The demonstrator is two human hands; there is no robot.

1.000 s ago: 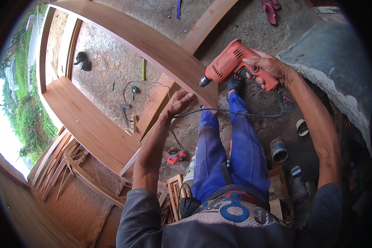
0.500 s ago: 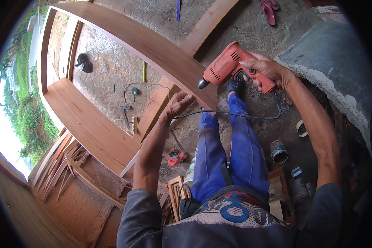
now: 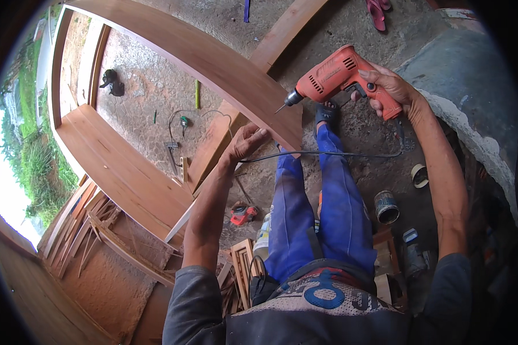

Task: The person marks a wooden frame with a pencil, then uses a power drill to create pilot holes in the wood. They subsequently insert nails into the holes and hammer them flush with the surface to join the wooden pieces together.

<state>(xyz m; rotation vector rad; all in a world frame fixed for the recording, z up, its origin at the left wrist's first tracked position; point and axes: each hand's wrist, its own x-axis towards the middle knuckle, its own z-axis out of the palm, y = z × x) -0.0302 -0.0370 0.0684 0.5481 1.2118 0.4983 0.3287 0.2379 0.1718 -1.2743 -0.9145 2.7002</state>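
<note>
My right hand [image 3: 387, 91] grips the handle of an orange-red power drill [image 3: 328, 73]. A thin drill bit [image 3: 280, 108] points down and left, its tip seen over the near end of a long brown wooden board [image 3: 224, 66]; it seems apart from the edge. My left hand [image 3: 248, 142] is closed on the board's lower edge near that end, the thumb along the edge and the fingers partly hidden behind it. The drill's dark cord [image 3: 328, 153] droops from the handle and passes leftward below the board's end toward my left wrist.
A second wide board [image 3: 118, 167] joins the frame at left. Beams [image 3: 288, 34] lie on the concrete floor beneath. A green-handled screwdriver [image 3: 184, 122], a red tool [image 3: 243, 214], cans [image 3: 387, 207] and pink sandals [image 3: 377, 12] lie around. Scrap wood [image 3: 77, 224] is piled at left.
My right hand has drawn the drill up and to the right, and the bit has come away from the board's edge. My left hand stays on the board.
</note>
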